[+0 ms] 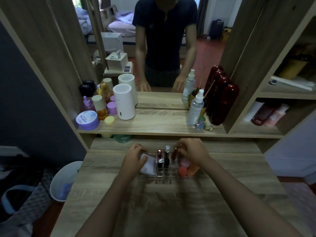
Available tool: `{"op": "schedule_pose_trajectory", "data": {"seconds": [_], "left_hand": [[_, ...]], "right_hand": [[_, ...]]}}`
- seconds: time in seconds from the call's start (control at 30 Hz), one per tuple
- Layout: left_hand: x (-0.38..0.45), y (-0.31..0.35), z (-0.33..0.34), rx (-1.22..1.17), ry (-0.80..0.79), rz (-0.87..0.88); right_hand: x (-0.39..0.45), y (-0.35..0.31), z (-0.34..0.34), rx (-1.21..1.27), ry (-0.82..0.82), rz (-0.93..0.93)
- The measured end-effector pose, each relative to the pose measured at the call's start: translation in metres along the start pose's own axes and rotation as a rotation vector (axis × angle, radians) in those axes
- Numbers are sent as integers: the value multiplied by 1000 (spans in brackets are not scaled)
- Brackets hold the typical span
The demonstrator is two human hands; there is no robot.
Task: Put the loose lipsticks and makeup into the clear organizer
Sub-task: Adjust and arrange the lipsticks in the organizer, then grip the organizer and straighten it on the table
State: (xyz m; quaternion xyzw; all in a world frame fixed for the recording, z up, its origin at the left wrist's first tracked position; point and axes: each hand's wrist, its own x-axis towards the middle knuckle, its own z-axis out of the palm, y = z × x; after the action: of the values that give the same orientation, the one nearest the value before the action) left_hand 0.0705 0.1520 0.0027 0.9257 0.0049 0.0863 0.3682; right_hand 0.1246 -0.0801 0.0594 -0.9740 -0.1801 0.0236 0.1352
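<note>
The left hand has its fingers closed on a white soft tube with dark lettering at the left end of the clear acrylic compartmented organizer; shoved in askew, it could tip the upright lipsticks beside it. Right of those, the right hand pinches a dark red lipstick over a slot; a miss would knock its neighbours. The organizer sits on a pale wood-grain desk, a mirror behind.

Clear glossy plastic organizer on a matt wood-grain desk.
</note>
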Motion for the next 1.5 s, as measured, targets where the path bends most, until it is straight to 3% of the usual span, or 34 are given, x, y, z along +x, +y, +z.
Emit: {"op": "schedule_pose_trajectory", "data": {"seconds": [0.17,0.3,0.47,0.67,0.77,0.93,1.23,1.5], "left_hand": [[-8,-9,-5,-24,38,-124],[-15,-22,-7,-2,10,-283],[-28,-33,-4,-48,-73,-390],[-41,-31,7,-300,-116,-497],[-44,-29,10,-306,-113,-511],[-48,-28,10,-303,-99,-503],[-50,-26,12,-240,-50,-506],[-50,-24,12,-191,-58,-485]], "right_hand": [[-8,24,-5,66,59,93],[-24,57,1,141,110,287],[-49,90,25,208,0,495],[-73,87,52,434,-216,425],[-76,74,59,578,-258,447],[-77,65,71,724,-226,485],[-77,60,84,816,-94,546],[-75,61,83,806,-90,567]]}}
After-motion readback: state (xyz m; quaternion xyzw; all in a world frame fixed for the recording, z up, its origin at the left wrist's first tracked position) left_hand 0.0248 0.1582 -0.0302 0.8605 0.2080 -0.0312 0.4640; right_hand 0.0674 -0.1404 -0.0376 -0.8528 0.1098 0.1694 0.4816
